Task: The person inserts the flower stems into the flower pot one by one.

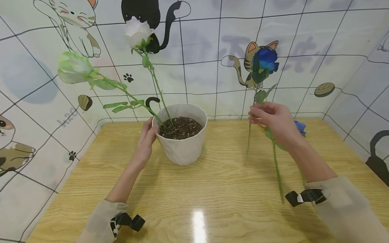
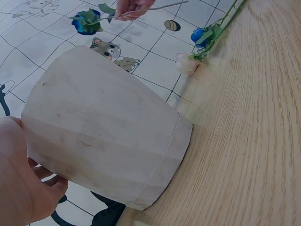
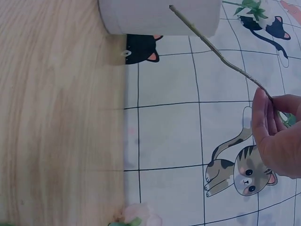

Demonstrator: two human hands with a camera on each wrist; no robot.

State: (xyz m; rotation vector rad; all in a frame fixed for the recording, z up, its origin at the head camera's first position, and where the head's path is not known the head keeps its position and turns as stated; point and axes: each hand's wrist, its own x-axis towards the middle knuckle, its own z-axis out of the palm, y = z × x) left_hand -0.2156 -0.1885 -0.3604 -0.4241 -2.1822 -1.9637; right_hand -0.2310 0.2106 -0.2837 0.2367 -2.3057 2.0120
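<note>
At the left of the table stands a white flower pot filled with dark soil. A white rose and a pale green rose rise from the soil, both leaning left. My left hand grips the pot's left side near the rim; in the left wrist view its fingers curl against the wall. Off to the pot's right, my right hand pinches the stem of a blue rose. The bloom is up, and the bare stem hangs below the fingers, apart from the pot.
More artificial roses lie on the wooden table at the right: another blue rose and a pale pink rose, partly hidden by my right arm in the head view. Behind the table hangs a cat-patterned backdrop.
</note>
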